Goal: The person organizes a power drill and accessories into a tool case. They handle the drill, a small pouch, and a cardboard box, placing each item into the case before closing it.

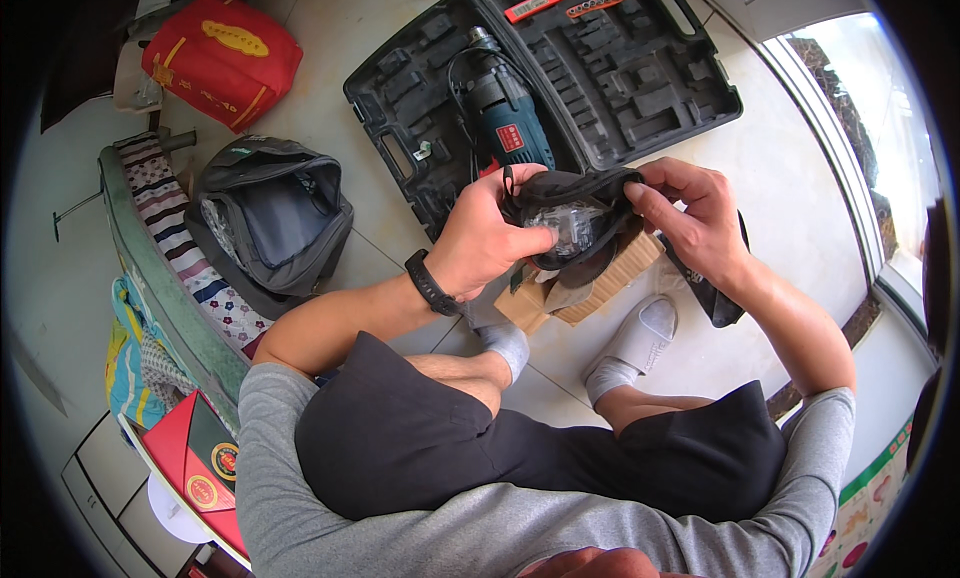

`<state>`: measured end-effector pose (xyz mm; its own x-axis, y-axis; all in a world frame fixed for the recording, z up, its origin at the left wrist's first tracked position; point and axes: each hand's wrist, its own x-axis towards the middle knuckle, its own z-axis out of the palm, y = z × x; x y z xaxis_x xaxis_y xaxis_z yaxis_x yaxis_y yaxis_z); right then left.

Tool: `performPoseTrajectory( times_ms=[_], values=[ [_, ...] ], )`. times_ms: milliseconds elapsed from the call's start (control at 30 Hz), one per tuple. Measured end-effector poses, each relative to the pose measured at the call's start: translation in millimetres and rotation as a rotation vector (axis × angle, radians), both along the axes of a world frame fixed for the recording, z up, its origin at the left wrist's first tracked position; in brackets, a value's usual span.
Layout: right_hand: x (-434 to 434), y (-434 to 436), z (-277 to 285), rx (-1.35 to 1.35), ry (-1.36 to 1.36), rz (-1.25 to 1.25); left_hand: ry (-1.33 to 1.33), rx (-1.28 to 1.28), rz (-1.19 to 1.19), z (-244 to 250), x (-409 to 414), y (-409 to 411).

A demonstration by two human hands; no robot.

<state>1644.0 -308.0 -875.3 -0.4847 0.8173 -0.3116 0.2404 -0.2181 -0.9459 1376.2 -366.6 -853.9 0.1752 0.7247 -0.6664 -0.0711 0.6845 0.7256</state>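
Between my hands is a small black zippered pouch point(555, 188), its mouth spread apart. My left hand point(495, 236) grips the pouch's left side, its thumb over a clear plastic bag of small pieces point(574, 225) inside. The fingers of my right hand point(694, 214) pinch the pouch's right rim. Below the pouch stands an opened cardboard box point(607, 281) with a dark round disc point(589, 270) partly showing. Beyond my hands, a teal corded power drill point(506, 112) lies in a black moulded tool case point(390, 75).
The case's other half holds a red-orange strip point(544, 1) and a socket rail point(604, 1). An unzipped dark grey bag point(274, 210) and a red bag point(225, 60) are on the left. A black pouch-like item point(709, 293) lies beyond my right wrist, near my slippered foot point(645, 334).
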Motion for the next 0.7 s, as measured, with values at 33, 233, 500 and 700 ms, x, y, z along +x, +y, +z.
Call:
performPoseTrajectory(
  times_ms=[33,233,500,700],
  values=[
    [-1.0,-0.4,0.1,-0.001,0.001,-0.006,-0.006,-0.005,0.005,1.0,0.1,0.6],
    [1.5,0.7,-1.3,0.019,-0.002,-0.014,-0.027,-0.039,0.017,-1.3,0.4,2.2],
    [42.9,45.1,2.2,0.042,0.115,-0.088,-0.135,-0.214,0.058,-8.9,-16.9,11.3],
    [102.1,41.8,-0.4,0.144,-0.098,-0.241,-0.135,-0.218,0.028,-10.9,-18.1,10.5]
  ],
)
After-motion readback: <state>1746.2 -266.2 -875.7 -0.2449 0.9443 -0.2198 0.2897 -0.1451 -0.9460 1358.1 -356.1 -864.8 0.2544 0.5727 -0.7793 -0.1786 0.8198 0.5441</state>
